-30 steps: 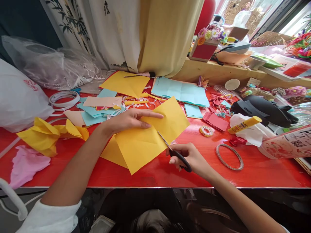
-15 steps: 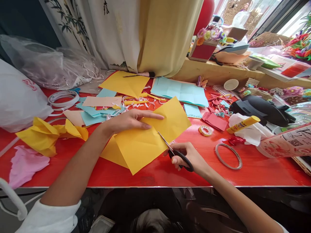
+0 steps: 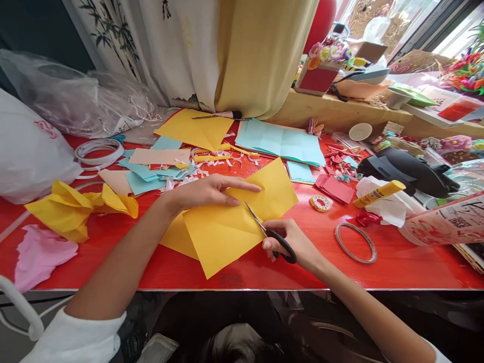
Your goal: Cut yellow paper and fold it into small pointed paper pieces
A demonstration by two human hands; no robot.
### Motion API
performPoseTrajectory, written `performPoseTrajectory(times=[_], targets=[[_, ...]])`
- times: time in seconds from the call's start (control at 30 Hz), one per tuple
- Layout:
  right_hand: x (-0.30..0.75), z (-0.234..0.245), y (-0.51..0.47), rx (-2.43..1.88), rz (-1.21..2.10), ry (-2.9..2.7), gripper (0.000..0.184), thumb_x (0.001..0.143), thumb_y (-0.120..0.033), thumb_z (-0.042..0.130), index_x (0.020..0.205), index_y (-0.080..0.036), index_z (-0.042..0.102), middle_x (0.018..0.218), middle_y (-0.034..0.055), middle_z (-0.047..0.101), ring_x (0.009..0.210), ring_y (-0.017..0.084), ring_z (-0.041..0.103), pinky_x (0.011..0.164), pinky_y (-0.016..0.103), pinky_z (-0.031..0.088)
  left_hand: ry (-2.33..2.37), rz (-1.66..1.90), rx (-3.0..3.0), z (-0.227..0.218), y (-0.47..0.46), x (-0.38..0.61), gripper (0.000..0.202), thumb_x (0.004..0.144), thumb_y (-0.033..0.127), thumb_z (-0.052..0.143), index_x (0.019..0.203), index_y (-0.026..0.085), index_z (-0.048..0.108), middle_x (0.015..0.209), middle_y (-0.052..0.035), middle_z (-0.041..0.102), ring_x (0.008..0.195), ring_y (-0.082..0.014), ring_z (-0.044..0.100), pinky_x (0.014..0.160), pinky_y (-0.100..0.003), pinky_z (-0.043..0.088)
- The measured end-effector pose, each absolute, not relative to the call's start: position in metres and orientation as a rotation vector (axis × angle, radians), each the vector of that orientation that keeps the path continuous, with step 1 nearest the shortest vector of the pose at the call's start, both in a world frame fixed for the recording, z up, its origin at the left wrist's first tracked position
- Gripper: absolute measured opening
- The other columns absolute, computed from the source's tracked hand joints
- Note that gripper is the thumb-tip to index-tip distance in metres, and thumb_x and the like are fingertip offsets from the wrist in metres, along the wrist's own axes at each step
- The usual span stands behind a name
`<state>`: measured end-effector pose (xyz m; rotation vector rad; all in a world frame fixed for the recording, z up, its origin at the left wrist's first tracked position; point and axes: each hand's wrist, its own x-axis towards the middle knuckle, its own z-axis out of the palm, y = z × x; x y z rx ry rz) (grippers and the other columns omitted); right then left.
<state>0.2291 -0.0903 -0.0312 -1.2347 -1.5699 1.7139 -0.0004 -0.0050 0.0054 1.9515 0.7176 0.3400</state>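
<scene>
A sheet of yellow paper (image 3: pixel 223 237) lies creased near the table's front edge, a cut running into it from its right side. My left hand (image 3: pixel 206 194) holds it from above, index finger and thumb stretched over the sheet and the other fingers partly hidden. Black-handled scissors (image 3: pixel 282 244) are in my right hand (image 3: pixel 293 239), thumb and fingers through the loops. Their blades point up and left into the cut, tips close to my left thumb. Part of another yellow piece (image 3: pixel 177 239) shows beneath at the left.
Blue sheets (image 3: pixel 282 141), another yellow sheet (image 3: pixel 196 128) and paper scraps lie behind. Crumpled yellow paper (image 3: pixel 71 209) and pink paper (image 3: pixel 43 257) are at left. A glue stick (image 3: pixel 380 194), tape roll (image 3: pixel 355 243) and black device (image 3: pixel 408 171) sit at right.
My left hand has shifted slightly right and down, and the near half of the yellow paper moved with it. The scissors have edged left and up, my right fingers closer together.
</scene>
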Motion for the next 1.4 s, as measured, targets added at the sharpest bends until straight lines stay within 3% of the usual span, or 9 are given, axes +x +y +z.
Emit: performPoseTrajectory(times=[0.43,0.73,0.87,1.13,1.4], targets=[[0.2250,-0.0317,-0.0928,-1.257,1.618,-1.554,0.034,0.068,-0.034,0.074,0.057,-0.016,0.047,0.043,-0.0084,0.039,0.037,0.004,0.036,0.037,0.018,0.025,0.735,0.364,1.870,0.0058,-0.0050,-0.0020,0.045,0.083,0.027,0.057,0.127,0.033,0.054,0.131,0.0007,0.054,0.100,-0.0149,0.055,0.076,-0.020,0.045],[0.2265,-0.0326,-0.0904,-1.306,1.639,-1.557,0.034,0.067,-0.042,0.073,0.061,-0.016,0.051,0.042,-0.0060,0.048,0.038,0.007,0.043,0.039,0.019,0.028,0.741,0.344,1.894,0.0069,-0.0058,-0.0016,0.045,0.083,0.028,0.057,0.128,0.033,0.053,0.122,0.0002,0.060,0.105,-0.0168,0.054,0.084,-0.024,0.043],[0.2263,-0.0307,-0.0895,-1.317,1.653,-1.589,0.035,0.067,-0.046,0.072,0.065,-0.016,0.055,0.045,-0.0048,0.049,0.041,0.008,0.044,0.040,0.020,0.029,0.697,0.309,1.957,0.0068,-0.0069,0.0010,0.042,0.084,0.027,0.055,0.126,0.036,0.054,0.127,0.0024,0.057,0.113,-0.0180,0.050,0.088,-0.024,0.041],[0.2238,-0.0299,-0.0868,-1.307,1.645,-1.634,0.038,0.067,-0.051,0.070,0.070,-0.015,0.057,0.055,-0.0037,0.047,0.046,0.009,0.048,0.042,0.020,0.032,0.599,0.285,1.934,0.0000,-0.0062,0.0065,0.043,0.085,0.026,0.054,0.128,0.030,0.053,0.123,-0.0015,0.059,0.104,-0.0161,0.055,0.084,-0.022,0.043],[0.2191,-0.0258,-0.0885,-1.335,1.591,-1.618,0.043,0.066,-0.053,0.069,0.060,-0.016,0.048,0.050,-0.0053,0.042,0.042,0.008,0.046,0.040,0.020,0.030,0.626,0.298,1.895,-0.0001,-0.0062,0.0060,0.043,0.085,0.027,0.054,0.127,0.032,0.053,0.117,-0.0006,0.061,0.097,-0.0145,0.057,0.082,-0.021,0.044]])
